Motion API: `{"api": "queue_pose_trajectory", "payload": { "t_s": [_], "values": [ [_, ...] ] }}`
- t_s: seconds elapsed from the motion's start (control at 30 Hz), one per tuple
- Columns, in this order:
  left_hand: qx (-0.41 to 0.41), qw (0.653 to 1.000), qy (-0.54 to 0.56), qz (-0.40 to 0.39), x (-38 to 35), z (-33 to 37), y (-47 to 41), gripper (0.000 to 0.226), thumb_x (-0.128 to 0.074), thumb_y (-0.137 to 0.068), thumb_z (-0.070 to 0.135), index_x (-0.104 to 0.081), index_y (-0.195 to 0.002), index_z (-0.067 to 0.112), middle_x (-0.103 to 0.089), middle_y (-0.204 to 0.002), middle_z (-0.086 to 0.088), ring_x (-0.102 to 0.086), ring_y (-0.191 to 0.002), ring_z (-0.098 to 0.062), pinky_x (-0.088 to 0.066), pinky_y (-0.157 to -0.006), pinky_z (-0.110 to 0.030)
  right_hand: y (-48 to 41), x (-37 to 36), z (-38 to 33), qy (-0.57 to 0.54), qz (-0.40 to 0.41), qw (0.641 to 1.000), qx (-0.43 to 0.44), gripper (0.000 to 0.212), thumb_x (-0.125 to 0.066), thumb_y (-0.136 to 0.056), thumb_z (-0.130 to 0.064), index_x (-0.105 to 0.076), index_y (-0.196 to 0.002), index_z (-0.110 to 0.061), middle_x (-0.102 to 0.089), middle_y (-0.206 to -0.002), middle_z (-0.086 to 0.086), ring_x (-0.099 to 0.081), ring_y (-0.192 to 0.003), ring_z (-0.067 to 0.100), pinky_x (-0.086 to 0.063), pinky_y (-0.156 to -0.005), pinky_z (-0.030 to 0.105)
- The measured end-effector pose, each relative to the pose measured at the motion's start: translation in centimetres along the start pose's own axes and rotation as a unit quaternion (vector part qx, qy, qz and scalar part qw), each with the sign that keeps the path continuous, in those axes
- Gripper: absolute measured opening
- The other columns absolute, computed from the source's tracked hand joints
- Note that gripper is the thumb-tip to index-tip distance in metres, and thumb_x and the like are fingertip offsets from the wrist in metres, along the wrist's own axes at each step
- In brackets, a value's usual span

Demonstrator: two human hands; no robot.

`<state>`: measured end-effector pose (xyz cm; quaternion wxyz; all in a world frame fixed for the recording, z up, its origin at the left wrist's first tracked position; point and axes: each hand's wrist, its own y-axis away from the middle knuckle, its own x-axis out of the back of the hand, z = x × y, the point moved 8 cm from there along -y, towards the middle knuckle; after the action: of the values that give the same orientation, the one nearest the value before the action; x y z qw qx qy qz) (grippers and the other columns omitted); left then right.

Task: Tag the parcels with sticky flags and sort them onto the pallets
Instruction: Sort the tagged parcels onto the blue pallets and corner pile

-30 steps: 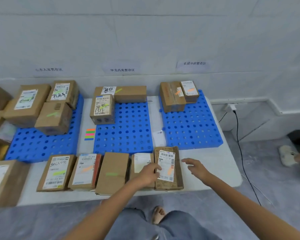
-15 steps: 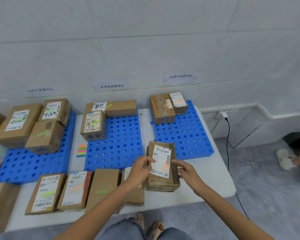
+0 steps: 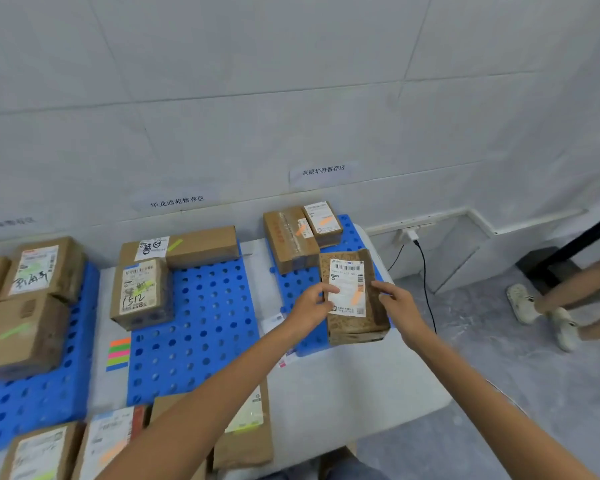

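Parcel (image 3: pixel 352 306) w/ orange flag (image 3: pixel 355 298) held over rightmost blue pallet (image 3: pixel 291 285), long axis twd wall (image 3: pixel 291 98). L hand (image 3: pixel 309 306) on left edge, R hand (image 3: pixel 397 303) on right, fingers (image 3: pixel 381 287) clamped on it. Two parcels (image 3: pixel 290 237) just beyond; prob. set down short of them.

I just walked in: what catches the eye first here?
The left hand and right hand hold a brown parcel, orange flag on its label, at the right blue pallet, before two boxes. A pad of bright sticky flags lies on the white table between two more pallets.
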<state>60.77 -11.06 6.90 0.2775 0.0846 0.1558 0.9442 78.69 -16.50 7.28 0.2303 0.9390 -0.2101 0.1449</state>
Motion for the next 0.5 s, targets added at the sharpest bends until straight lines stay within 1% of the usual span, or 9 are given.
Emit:
{"api": "queue_pose_trajectory", "payload": {
  "t_s": [0.1, 0.17, 0.27, 0.3, 0.4, 0.43, 0.5],
  "values": [
    [0.012, 1.0, -0.007, -0.008, -1.3, -0.3, -3.3, 0.032, -0.045, -0.092, -0.005, -0.058, -0.11, 0.018, -0.052, -0.136, -0.01, -0.052, -0.121, -0.023, -0.051, -0.095, -0.034, -3.2, 0.9, 0.4, 0.008, -0.001, 1.0, -0.025, 0.037, -0.035, -0.097, -0.007, -0.058, -0.124, -0.015, -0.054, -0.126, 0.009, -0.054, -0.109, 0.024, -0.049, -0.088, 0.035],
    [0.013, 1.0, -0.014, -0.007, -1.9, -0.6, -5.3, 0.033, -0.044, -0.093, -0.005, -0.06, -0.111, 0.018, -0.049, -0.139, -0.007, -0.048, -0.126, -0.022, -0.048, -0.099, -0.034, -5.2, 1.0, 0.5, 0.02, -0.013, 0.999, -0.033, 0.037, -0.036, -0.097, -0.006, -0.057, -0.126, -0.013, -0.054, -0.126, 0.01, -0.054, -0.104, 0.022, -0.049, -0.086, 0.033],
    [0.024, 0.999, -0.021, 0.02, -2.4, -1.3, -7.7, 0.033, -0.043, -0.093, -0.007, -0.06, -0.11, 0.015, -0.043, -0.143, -0.004, -0.04, -0.132, -0.021, -0.044, -0.104, -0.033, -8.1, 0.6, 0.5, 0.045, -0.047, 0.997, -0.035, 0.038, -0.037, -0.096, -0.002, -0.053, -0.13, -0.01, -0.052, -0.131, 0.011, -0.052, -0.106, 0.02, -0.047, -0.092, 0.031],
    [0.029, 0.999, -0.028, 0.031, -2.5, -1.6, -8.4, 0.033, -0.043, -0.093, -0.007, -0.06, -0.112, 0.013, -0.042, -0.143, -0.004, -0.039, -0.133, -0.021, -0.043, -0.104, -0.031, -9.1, 0.4, 0.4, 0.054, -0.062, 0.996, -0.03, 0.039, -0.037, -0.096, 0.0, -0.051, -0.131, -0.009, -0.051, -0.132, 0.011, -0.051, -0.108, 0.02, -0.046, -0.094, 0.032],
    [0.028, 0.996, -0.04, 0.069, -2.7, -2.0, -10.4, 0.034, -0.041, -0.092, -0.012, -0.057, -0.117, 0.004, -0.041, -0.14, -0.005, -0.039, -0.13, -0.018, -0.044, -0.099, -0.019, -11.3, -0.8, 0.3, 0.08, -0.12, 0.989, -0.029, 0.043, -0.036, -0.095, 0.001, -0.044, -0.136, -0.009, -0.047, -0.137, 0.011, -0.048, -0.117, 0.021, -0.042, -0.102, 0.035],
    [0.023, 0.996, -0.04, 0.081, -2.7, -1.9, -11.0, 0.035, -0.041, -0.091, -0.013, -0.057, -0.118, 0.002, -0.042, -0.138, -0.006, -0.04, -0.129, -0.017, -0.044, -0.097, -0.017, -12.0, -1.2, 0.2, 0.088, -0.142, 0.986, -0.018, 0.044, -0.037, -0.095, 0.001, -0.041, -0.138, -0.009, -0.045, -0.137, 0.009, -0.045, -0.12, 0.021, -0.041, -0.104, 0.036],
    [0.014, 0.994, -0.035, 0.105, -2.7, -1.8, -11.9, 0.036, -0.04, -0.092, -0.013, -0.055, -0.122, 0.0, -0.041, -0.138, -0.006, -0.04, -0.13, -0.019, -0.044, -0.098, -0.017, -12.9, -2.0, -0.5, 0.103, -0.178, 0.978, 0.013, 0.045, -0.037, -0.095, 0.002, -0.038, -0.139, -0.008, -0.04, -0.134, 0.006, -0.039, -0.126, 0.021, -0.036, -0.108, 0.035]
  ]
}}
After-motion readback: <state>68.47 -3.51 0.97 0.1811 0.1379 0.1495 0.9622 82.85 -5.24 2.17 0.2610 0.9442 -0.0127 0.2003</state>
